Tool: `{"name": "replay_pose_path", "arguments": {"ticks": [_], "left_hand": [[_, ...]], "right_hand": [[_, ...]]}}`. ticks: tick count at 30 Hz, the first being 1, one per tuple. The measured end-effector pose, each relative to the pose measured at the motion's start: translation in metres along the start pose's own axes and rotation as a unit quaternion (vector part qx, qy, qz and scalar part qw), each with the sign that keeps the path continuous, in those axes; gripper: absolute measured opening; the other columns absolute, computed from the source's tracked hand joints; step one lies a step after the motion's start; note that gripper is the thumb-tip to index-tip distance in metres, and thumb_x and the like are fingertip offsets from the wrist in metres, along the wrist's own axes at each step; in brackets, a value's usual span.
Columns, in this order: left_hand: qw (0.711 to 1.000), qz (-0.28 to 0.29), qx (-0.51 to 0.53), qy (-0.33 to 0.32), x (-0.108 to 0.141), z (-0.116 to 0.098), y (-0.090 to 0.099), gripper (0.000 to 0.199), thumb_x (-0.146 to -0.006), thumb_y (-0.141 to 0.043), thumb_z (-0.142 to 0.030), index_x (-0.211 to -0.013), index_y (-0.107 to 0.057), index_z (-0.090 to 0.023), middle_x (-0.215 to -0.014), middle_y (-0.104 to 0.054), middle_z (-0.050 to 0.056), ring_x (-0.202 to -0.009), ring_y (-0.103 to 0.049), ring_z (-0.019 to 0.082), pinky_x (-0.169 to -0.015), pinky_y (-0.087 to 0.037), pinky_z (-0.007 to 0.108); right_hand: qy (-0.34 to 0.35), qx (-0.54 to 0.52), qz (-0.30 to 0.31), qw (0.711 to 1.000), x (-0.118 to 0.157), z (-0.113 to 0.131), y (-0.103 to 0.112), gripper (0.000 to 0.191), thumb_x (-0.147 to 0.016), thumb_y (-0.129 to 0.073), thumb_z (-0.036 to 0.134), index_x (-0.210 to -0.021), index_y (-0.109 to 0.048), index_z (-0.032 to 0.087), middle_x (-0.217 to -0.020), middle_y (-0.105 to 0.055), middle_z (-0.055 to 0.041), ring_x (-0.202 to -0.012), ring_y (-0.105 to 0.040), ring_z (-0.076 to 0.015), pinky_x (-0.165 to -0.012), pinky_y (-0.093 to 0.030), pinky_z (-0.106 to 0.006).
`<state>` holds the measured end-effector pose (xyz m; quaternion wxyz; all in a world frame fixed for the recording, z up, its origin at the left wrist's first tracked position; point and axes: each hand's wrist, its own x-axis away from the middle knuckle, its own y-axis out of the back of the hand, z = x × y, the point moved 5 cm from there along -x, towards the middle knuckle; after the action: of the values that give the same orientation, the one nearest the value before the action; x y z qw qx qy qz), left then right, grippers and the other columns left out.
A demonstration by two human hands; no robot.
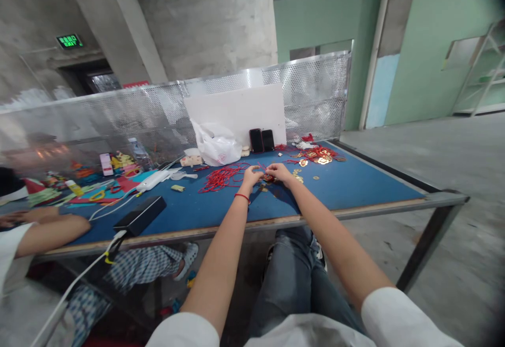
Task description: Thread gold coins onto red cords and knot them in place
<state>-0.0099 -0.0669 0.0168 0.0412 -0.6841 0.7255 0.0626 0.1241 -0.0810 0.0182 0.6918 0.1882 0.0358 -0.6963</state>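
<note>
My left hand point(251, 177) and my right hand point(278, 172) meet over the blue felt tabletop point(355, 184), fingers pinched around a thin red cord point(241, 167). A small dark red knotted piece point(269, 178) sits just below my right fingers. To the left lies a tangled pile of red cord point(221, 177). Several gold coins point(298, 177) lie beside my right hand, and a heap of red knots with gold pieces point(320, 154) is farther back. My left wrist wears a red string bracelet point(242, 196).
Two phones point(256, 140) lean against a white board point(236, 110) beside a white plastic bag point(216, 144). A black power bank point(140, 215) with white cables sits at the front edge. A co-worker's arm point(47, 234) rests at the left, near colourful craft materials point(98, 189).
</note>
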Motion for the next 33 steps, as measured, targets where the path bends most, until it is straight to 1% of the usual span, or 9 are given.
{"name": "replay_pose_path", "arguments": {"ticks": [3, 6, 8, 11, 16, 20, 24, 29, 33], "left_hand": [[0.996, 0.023, 0.041, 0.070, 0.004, 0.003, -0.003, 0.027, -0.060, -0.066, -0.002, -0.084, -0.060, -0.012, -0.058, -0.060, 0.001, -0.053, -0.056, 0.010, -0.057, -0.044, 0.020], [0.988, 0.053, 0.095, 0.111, 0.005, 0.003, -0.006, 0.013, -0.064, -0.062, -0.002, -0.072, -0.060, -0.012, -0.058, -0.061, 0.002, -0.054, -0.058, 0.010, -0.058, -0.046, 0.020], [0.982, 0.066, 0.122, 0.127, 0.005, 0.003, -0.006, 0.011, -0.066, -0.059, -0.001, -0.067, -0.058, -0.012, -0.057, -0.061, 0.002, -0.054, -0.058, 0.009, -0.058, -0.046, 0.019], [0.974, 0.074, 0.157, 0.146, 0.003, 0.004, -0.004, 0.011, -0.067, -0.059, -0.001, -0.066, -0.057, -0.012, -0.056, -0.060, 0.002, -0.053, -0.058, 0.009, -0.058, -0.048, 0.019], [0.960, 0.050, 0.206, 0.184, 0.002, 0.009, -0.001, 0.011, -0.069, -0.060, -0.004, -0.065, -0.055, -0.013, -0.058, -0.060, 0.003, -0.052, -0.059, 0.010, -0.057, -0.050, 0.022], [0.963, 0.026, 0.202, 0.176, 0.000, 0.009, 0.000, 0.013, -0.069, -0.057, -0.003, -0.062, -0.054, -0.013, -0.055, -0.058, 0.002, -0.051, -0.058, 0.010, -0.057, -0.049, 0.021], [0.967, 0.006, 0.195, 0.162, 0.000, 0.008, 0.001, 0.014, -0.067, -0.061, -0.003, -0.060, -0.054, -0.013, -0.053, -0.057, 0.001, -0.049, -0.056, 0.010, -0.057, -0.048, 0.023], [0.972, 0.003, 0.191, 0.140, 0.001, 0.005, 0.001, 0.013, -0.064, -0.064, -0.005, -0.061, -0.054, -0.013, -0.053, -0.056, 0.000, -0.047, -0.056, 0.009, -0.057, -0.048, 0.024], [0.975, 0.012, 0.189, 0.118, 0.000, 0.005, 0.001, 0.014, -0.061, -0.064, -0.004, -0.063, -0.055, -0.014, -0.055, -0.058, -0.001, -0.050, -0.057, 0.009, -0.060, -0.049, 0.024]], "right_hand": [[0.018, -0.029, -0.004, 0.999, -0.003, -0.002, 0.001, 0.014, -0.065, -0.062, 0.027, -0.069, -0.059, 0.014, -0.058, -0.055, 0.0030, -0.055, -0.047, -0.0078, -0.055, -0.039, -0.019], [0.048, -0.059, 0.000, 0.997, -0.006, -0.002, 0.002, 0.020, -0.063, -0.064, 0.031, -0.071, -0.060, 0.013, -0.063, -0.059, 0.0009, -0.059, -0.050, -0.0094, -0.059, -0.041, -0.022], [0.076, -0.058, 0.002, 0.995, -0.007, 0.001, 0.002, 0.021, -0.062, -0.065, 0.032, -0.071, -0.062, 0.013, -0.064, -0.061, -0.0004, -0.060, -0.052, -0.0107, -0.060, -0.042, -0.023], [0.121, -0.027, -0.005, 0.992, -0.007, 0.008, 0.004, 0.017, -0.062, -0.065, 0.029, -0.068, -0.064, 0.013, -0.064, -0.062, -0.0016, -0.061, -0.052, -0.0119, -0.062, -0.042, -0.024], [0.156, 0.037, -0.008, 0.987, -0.004, 0.017, 0.004, 0.012, -0.063, -0.065, 0.023, -0.068, -0.068, 0.013, -0.062, -0.063, -0.0023, -0.058, -0.052, -0.0120, -0.060, -0.041, -0.024], [0.167, 0.089, -0.003, 0.982, -0.001, 0.017, 0.001, 0.010, -0.066, -0.063, 0.020, -0.070, -0.068, 0.013, -0.062, -0.063, -0.0019, -0.056, -0.050, -0.0114, -0.057, -0.038, -0.023], [0.192, 0.135, -0.004, 0.972, 0.000, 0.018, -0.003, 0.009, -0.070, -0.059, 0.017, -0.073, -0.067, 0.013, -0.064, -0.062, -0.0015, -0.058, -0.049, -0.0111, -0.058, -0.035, -0.022], [0.210, 0.163, -0.001, 0.964, 0.001, 0.017, -0.005, 0.010, -0.073, -0.054, 0.016, -0.073, -0.064, 0.014, -0.067, -0.061, -0.0014, -0.062, -0.049, -0.0113, -0.060, -0.035, -0.022], [0.199, 0.165, -0.001, 0.966, 0.000, 0.013, -0.004, 0.011, -0.070, -0.053, 0.013, -0.071, -0.064, 0.014, -0.064, -0.061, -0.0008, -0.060, -0.049, -0.0112, -0.058, -0.035, -0.021]]}}
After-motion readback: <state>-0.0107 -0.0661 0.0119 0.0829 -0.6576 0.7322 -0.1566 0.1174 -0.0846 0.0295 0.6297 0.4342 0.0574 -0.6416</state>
